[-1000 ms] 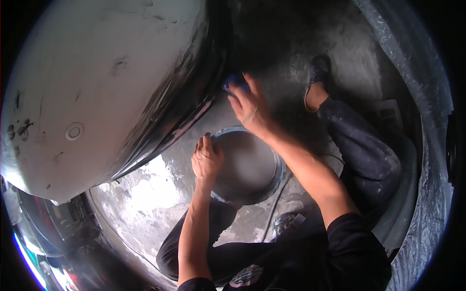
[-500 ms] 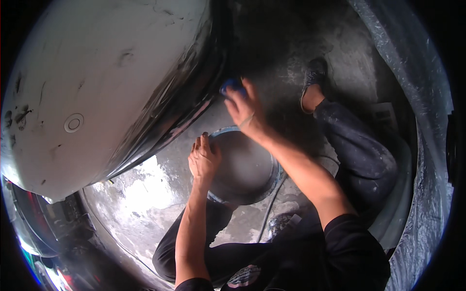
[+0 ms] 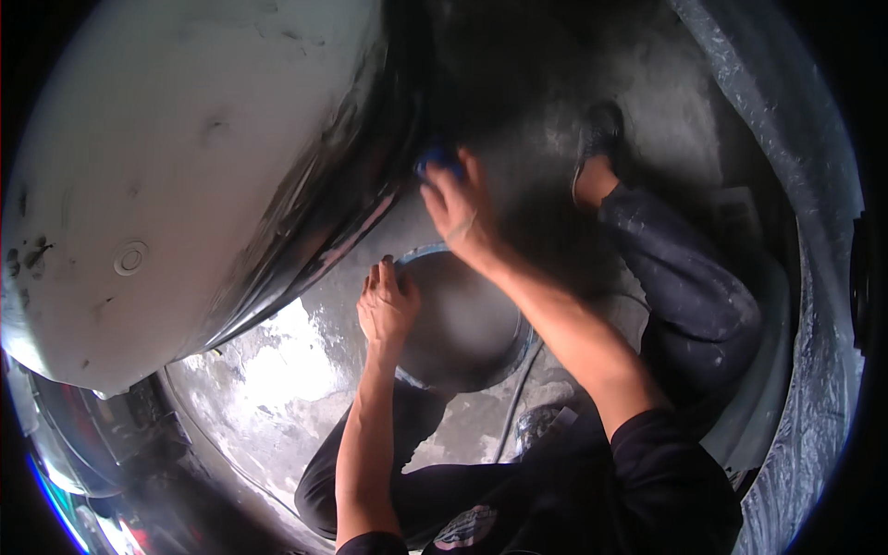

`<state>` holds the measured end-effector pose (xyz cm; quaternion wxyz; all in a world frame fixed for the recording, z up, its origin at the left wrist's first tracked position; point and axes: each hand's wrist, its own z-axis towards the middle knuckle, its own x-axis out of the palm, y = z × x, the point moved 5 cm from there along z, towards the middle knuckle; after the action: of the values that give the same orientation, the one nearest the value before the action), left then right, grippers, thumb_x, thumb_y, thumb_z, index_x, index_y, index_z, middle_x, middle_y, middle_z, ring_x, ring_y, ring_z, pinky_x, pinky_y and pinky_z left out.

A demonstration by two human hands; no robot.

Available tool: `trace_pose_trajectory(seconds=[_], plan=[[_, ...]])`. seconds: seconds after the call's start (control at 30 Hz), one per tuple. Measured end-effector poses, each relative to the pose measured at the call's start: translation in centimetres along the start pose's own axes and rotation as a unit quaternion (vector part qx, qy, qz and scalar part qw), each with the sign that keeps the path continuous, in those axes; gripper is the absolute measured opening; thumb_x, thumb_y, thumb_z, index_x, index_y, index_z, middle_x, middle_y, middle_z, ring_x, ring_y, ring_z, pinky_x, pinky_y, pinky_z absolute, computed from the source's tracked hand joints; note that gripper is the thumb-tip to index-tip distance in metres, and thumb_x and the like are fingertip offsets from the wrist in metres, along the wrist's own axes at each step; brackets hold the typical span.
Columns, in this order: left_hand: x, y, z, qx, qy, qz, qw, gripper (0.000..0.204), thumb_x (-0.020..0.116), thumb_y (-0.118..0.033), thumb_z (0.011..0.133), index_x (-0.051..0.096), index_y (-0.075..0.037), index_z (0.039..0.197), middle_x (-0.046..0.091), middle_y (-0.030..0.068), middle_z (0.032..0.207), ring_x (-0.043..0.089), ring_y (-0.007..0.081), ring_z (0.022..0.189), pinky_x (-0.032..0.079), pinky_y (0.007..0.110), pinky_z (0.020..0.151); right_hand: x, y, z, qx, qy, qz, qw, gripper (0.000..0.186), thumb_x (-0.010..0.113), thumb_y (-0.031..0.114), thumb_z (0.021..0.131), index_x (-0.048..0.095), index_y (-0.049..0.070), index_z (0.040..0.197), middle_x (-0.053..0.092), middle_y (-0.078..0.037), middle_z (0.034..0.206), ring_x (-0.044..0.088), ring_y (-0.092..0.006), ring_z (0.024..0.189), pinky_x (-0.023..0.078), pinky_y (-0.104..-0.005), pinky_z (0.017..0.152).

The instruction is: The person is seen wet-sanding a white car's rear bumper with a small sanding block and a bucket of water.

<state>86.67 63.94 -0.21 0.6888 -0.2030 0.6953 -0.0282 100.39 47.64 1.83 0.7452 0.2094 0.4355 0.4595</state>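
My right hand (image 3: pixel 460 205) is closed around a small blue block (image 3: pixel 439 165), perhaps a sanding block. Its fingers reach toward the dark, glossy lower side of a car body panel (image 3: pixel 176 176); whether the block touches it I cannot tell. That panel is pale and smudged, with a small ring mark on it. Below and nearer to me, my left hand (image 3: pixel 387 303) is closed over the left rim of a round tub (image 3: pixel 504 370) with a bluish edge. The fingertips there are partly hidden. Cloudy greyish contents fill the tub's inside.
A grey hose or cable (image 3: pixel 520 398) runs along the concrete floor (image 3: pixel 287 361) beside the tub. My outstretched leg (image 3: pixel 689 264) lies to the right. Clear plastic sheeting (image 3: pixel 805 388) hangs at the far right. Part of another vehicle (image 3: pixel 79 425) shows at lower left.
My right hand and the blue block have shifted slightly left. The car panel appears a little further left in the view. My left hand stays at the tub's rim.
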Motion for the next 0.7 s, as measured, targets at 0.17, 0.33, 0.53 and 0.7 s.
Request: trace_pose_trajectory(seconds=[0.17,0.33,0.53,0.7], plan=[[0.2,0.3,-0.2,0.016,-0.006,0.003,1.0,0.043,0.071,-0.023,0.095,0.063,-0.005,0.134,0.073,0.0216,0.117,0.072,0.0452,0.105,0.059,0.055,0.087,0.4,-1.5,0.4,0.046,0.02,0.057,0.997,0.044,0.08,0.009,0.092,0.066,0.008,0.133,0.05,-0.035,0.143,0.058,-0.0558,0.122,0.055,-0.0569,0.099],[0.6,0.7,0.0,0.011,-0.005,0.002,1.0,0.043,0.071,-0.024,0.095,0.064,-0.005,0.133,0.072,0.0212,0.117,0.072,0.0446,0.105,0.059,0.055,0.087,0.1,0.3,-0.6,-0.021,-0.01,0.014,1.0,0.042,0.081,0.004,0.092,0.065,0.005,0.131,0.055,-0.034,0.137,0.062,-0.052,0.119,0.056,-0.0523,0.097],[0.2,0.2,-0.1,0.019,-0.015,0.012,1.0,0.041,0.07,-0.023,0.095,0.064,-0.006,0.131,0.072,0.0197,0.114,0.073,0.0429,0.103,0.06,0.054,0.085,-0.3,0.6,-1.3,-0.01,0.018,0.001,1.0,0.04,0.081,0.004,0.092,0.066,0.005,0.13,0.053,-0.036,0.142,0.061,-0.0537,0.124,0.058,-0.0525,0.101],[0.2,0.1,-0.6,0.03,-0.018,0.013,0.999,0.038,0.069,-0.022,0.096,0.064,-0.006,0.13,0.072,0.0186,0.111,0.073,0.0412,0.101,0.06,0.053,0.083,-1.1,-3.1,2.4,0.099,-0.038,0.06,0.993,0.036,0.079,0.002,0.094,0.066,0.004,0.128,0.059,-0.029,0.134,0.065,-0.0441,0.121,0.059,-0.047,0.092]])
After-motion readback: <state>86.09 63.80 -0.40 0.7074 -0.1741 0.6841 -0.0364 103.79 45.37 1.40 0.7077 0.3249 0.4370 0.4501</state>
